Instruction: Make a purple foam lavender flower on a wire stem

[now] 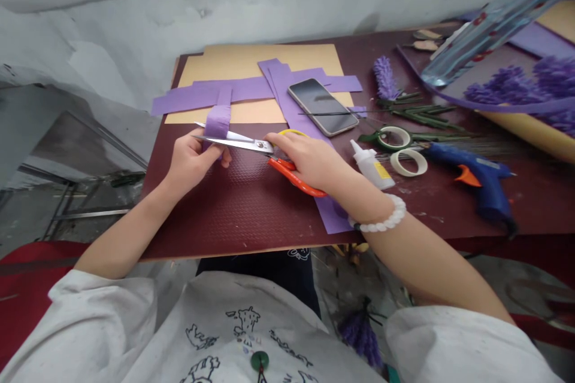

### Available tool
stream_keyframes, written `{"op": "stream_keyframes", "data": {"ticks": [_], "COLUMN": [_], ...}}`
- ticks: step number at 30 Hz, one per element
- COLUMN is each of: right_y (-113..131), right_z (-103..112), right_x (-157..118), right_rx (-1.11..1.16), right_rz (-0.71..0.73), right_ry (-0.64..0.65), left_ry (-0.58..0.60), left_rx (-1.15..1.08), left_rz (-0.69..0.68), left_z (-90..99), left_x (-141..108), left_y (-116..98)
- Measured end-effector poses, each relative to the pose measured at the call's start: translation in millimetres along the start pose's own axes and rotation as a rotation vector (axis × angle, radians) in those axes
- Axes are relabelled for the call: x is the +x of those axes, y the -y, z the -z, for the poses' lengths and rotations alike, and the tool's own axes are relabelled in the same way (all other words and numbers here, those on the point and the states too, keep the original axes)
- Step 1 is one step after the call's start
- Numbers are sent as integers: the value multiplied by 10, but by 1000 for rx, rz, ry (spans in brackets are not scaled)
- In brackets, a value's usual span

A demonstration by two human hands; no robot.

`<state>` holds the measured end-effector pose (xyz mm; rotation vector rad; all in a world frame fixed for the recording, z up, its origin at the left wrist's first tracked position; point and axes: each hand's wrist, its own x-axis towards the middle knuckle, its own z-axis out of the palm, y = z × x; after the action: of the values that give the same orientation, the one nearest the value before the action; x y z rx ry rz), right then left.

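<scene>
Purple paper strip (218, 124) held between the blades of orange-handled scissors (262, 145)

The strip is matte, plain purple and bent: a narrower length runs toward the far side of the table (233, 209), and a broader face stands up nearest the scissors. Whether that bend is a fold or a loose curl, I cannot tell. The scissors have 2 long silver blades meeting at a pivot, with orange grips and yellow showing inside the handle. The blades are parted slightly; 1 crosses in front of the strip, while the other shows on either side of it, behind.

The strip is just above the fingers of the left hand (194, 158), which pinch its lower part. The right hand (309, 158) is wrapped around the scissors' handles, to the right of the strip, with the blades pointing toward the left hand. The 2 hands are apart, joined only by strip and scissors.

Beyond them, longer purple strips (251, 88) lie across tan sheets (269, 54). A phone (326, 109) rests on purple paper, and to its right are a white glue bottle (374, 169), 2 tape rolls (422, 164) and a blue glue gun (492, 185).
</scene>
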<state>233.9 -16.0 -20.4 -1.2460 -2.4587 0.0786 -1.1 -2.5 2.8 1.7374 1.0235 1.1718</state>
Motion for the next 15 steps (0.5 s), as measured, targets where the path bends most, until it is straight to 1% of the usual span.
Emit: {"op": "stream_keyframes", "data": {"ticks": [8, 12, 15], "right_y": [-5, -3, 7], "right_z": [-24, -27, -13], "right_x": [0, -5, -5], "right_rx": [-70, -84, -75], "right_rz": [-40, -53, -67], "right_ry": [28, 32, 45], "left_ry": [0, 1, -30], "left_rx": [52, 9, -27], "left_rz": [-13, -15, -12], "left_z": [-1, 0, -5], "left_x": [-9, -7, -2], "left_y": [-11, 16, 49]}}
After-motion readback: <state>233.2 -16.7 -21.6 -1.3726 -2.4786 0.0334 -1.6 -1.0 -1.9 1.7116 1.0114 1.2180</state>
